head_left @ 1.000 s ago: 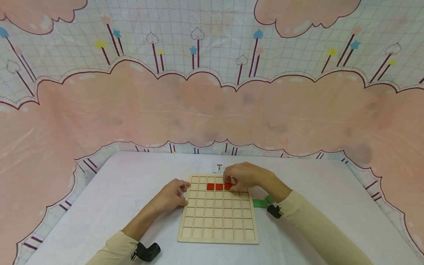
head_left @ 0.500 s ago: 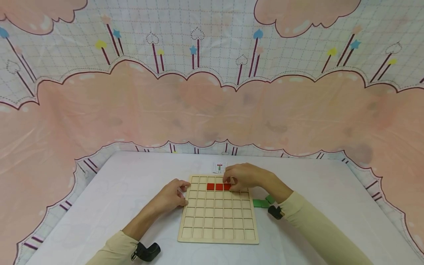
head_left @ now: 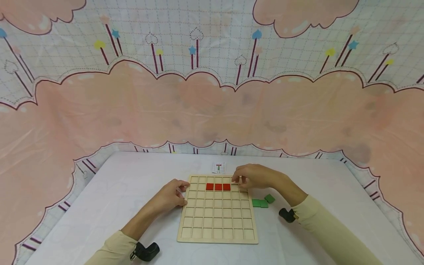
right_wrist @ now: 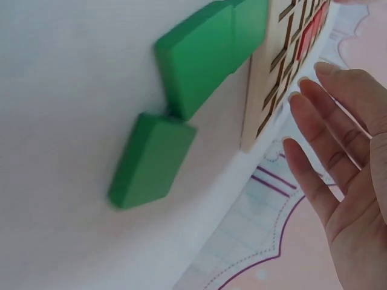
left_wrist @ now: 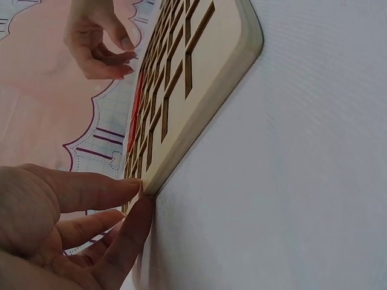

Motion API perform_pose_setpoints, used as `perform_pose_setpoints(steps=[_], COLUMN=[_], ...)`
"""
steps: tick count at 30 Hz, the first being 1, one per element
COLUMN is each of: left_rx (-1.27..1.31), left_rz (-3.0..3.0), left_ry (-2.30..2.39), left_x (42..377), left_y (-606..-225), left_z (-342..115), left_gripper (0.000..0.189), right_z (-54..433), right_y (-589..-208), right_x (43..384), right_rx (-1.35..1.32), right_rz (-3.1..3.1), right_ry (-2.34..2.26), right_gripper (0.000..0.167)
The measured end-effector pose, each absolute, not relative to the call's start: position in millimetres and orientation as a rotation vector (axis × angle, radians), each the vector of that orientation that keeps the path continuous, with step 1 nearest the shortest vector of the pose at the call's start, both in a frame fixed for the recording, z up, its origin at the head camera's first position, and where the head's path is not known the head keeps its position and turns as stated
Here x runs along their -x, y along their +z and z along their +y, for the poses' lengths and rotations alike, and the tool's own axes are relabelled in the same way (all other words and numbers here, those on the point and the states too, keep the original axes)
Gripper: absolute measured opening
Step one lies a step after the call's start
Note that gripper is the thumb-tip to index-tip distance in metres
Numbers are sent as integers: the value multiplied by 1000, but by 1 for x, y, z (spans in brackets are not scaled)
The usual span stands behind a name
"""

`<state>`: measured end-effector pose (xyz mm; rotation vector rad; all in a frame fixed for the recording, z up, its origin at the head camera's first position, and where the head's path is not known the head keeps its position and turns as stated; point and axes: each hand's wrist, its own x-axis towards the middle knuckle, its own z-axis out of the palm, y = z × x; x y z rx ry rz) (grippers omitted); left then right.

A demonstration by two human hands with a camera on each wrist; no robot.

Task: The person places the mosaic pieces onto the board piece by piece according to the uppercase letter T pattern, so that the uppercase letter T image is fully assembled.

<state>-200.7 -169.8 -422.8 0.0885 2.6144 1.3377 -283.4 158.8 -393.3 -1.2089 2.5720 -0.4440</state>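
A wooden grid board (head_left: pixel 208 222) lies flat on the table, several rows of square cells on it. Three red tiles (head_left: pixel 218 187) sit side by side in one row near its far edge. My left hand (head_left: pixel 169 195) touches the board's left edge, thumb and fingertips spread along it; the left wrist view shows the fingertips (left_wrist: pixel 142 208) right at the rim. Over the board's far right corner, my right hand (head_left: pixel 253 176) holds nothing, its fingers apart in the right wrist view. Green tiles (right_wrist: pixel 199 57) lie beside the board's right edge, one (right_wrist: pixel 154 160) turned askew.
A small printed card (head_left: pixel 219 168) with a red and green T pattern lies beyond the board's far edge. Black wrist cameras (head_left: pixel 145 252) are strapped at both sleeves. A patterned cloth (head_left: pixel 212 110) stands behind the white table (head_left: pixel 318 187).
My right hand let go of the third red tile, now level in its cell beside the other two, and moved right toward the board's corner. The left hand kept its place.
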Motion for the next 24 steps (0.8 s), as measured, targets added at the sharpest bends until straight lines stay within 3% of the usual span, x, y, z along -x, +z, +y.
perform_pose_setpoints(steps=[24], left_rx=[-81], left_rz=[2602], left_ry=[1360], left_x=[201], left_y=[-424], left_z=[-170], left_gripper=[55], right_z=[209], right_y=[-393], right_x=[261], right_rx=[1086], right_rz=[2594], right_ry=[-441], right_gripper=[22])
